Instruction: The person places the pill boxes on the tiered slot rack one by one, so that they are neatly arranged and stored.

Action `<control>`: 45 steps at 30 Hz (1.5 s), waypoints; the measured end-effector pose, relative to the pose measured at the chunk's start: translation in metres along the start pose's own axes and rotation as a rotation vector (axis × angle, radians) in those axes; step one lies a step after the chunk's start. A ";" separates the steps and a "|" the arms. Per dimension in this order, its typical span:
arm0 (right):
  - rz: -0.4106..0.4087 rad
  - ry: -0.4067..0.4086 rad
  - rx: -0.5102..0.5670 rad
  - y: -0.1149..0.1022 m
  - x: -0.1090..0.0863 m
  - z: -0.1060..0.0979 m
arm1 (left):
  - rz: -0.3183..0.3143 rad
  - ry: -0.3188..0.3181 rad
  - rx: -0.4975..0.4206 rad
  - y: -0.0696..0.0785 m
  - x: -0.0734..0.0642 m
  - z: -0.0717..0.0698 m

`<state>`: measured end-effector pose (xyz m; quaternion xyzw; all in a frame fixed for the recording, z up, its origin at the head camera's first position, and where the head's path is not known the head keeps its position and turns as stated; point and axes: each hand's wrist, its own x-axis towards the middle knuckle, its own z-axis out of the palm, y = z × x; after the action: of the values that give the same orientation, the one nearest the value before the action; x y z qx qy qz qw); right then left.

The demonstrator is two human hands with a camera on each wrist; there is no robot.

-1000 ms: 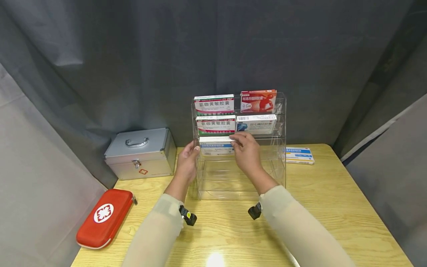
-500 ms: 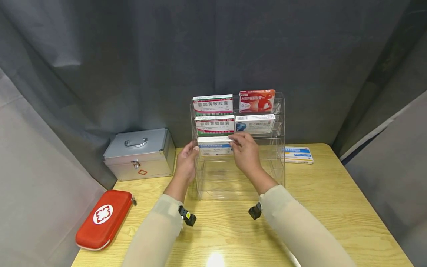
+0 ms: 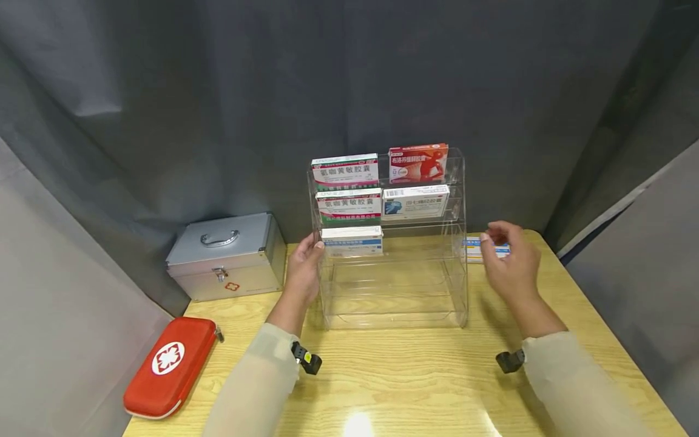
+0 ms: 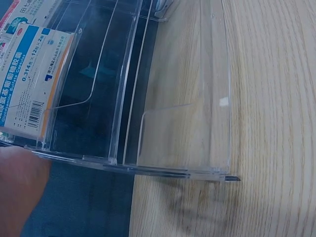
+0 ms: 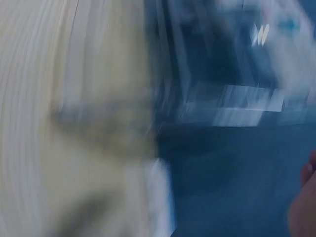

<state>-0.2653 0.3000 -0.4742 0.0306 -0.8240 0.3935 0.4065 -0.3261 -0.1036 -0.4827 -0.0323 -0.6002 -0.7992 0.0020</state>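
Observation:
A clear acrylic display rack (image 3: 393,320) stands upright mid-table. My left hand (image 3: 303,268) grips its left side edge, thumb in front. A white-and-blue medicine box (image 3: 354,247) sits in the third tier at the left, its printed front plain in the left wrist view. Above it two white, red and green boxes (image 3: 349,206) fill the left of the upper tiers. A red box (image 3: 417,165) and a white box (image 3: 416,202) stand on the right. My right hand (image 3: 512,262), fingers loosely bent and holding nothing, hovers over white-and-blue boxes (image 3: 472,250), partly covering them.
On the left stand a silver first-aid case (image 3: 224,258) and a red zippered pouch (image 3: 169,367). A dark curtain (image 3: 246,109) hangs behind the wooden table (image 3: 404,376). Motion blurs the right wrist view.
My right hand has let go of the white-and-blue box in the third tier and moved right, over the boxes beside the rack. My left hand keeps its hold on the rack.

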 end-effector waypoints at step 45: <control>0.029 -0.748 -0.492 0.123 -0.084 -0.090 | 0.003 0.030 0.013 0.002 -0.001 0.003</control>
<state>-0.1965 0.4228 -0.5762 0.0618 -0.9837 0.1534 0.0704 -0.3252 -0.1014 -0.4795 -0.0212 -0.6052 -0.7957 0.0122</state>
